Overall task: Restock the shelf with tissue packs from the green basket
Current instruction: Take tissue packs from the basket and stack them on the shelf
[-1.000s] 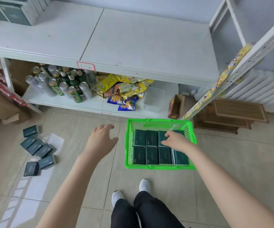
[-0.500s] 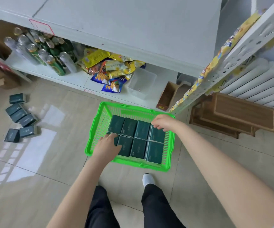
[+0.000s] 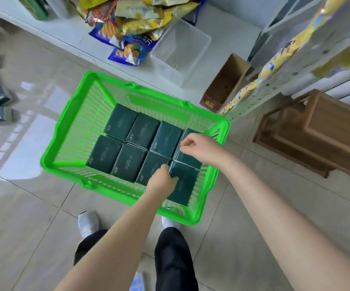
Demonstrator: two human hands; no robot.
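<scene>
Basket: a bright green slatted plastic basket [image 3: 69, 131] is set on the tiled floor, just before the white shelf [image 3: 50, 28].
Packs: dark green rectangular tissue packs [image 3: 128, 143] are laid inside in two rows.
Left hand [image 3: 163, 181]: the near-right pack [image 3: 183, 185] is pinched.
Right hand [image 3: 201, 150]: fingers are curled loosely over the far-right pack [image 3: 187, 161]; a grip cannot be told.

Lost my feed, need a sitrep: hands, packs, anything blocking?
Left hand closing on near-right pack; right hand at far-right pack. Neither lifted. Eight packs in basket. Nothing blocking.
</scene>
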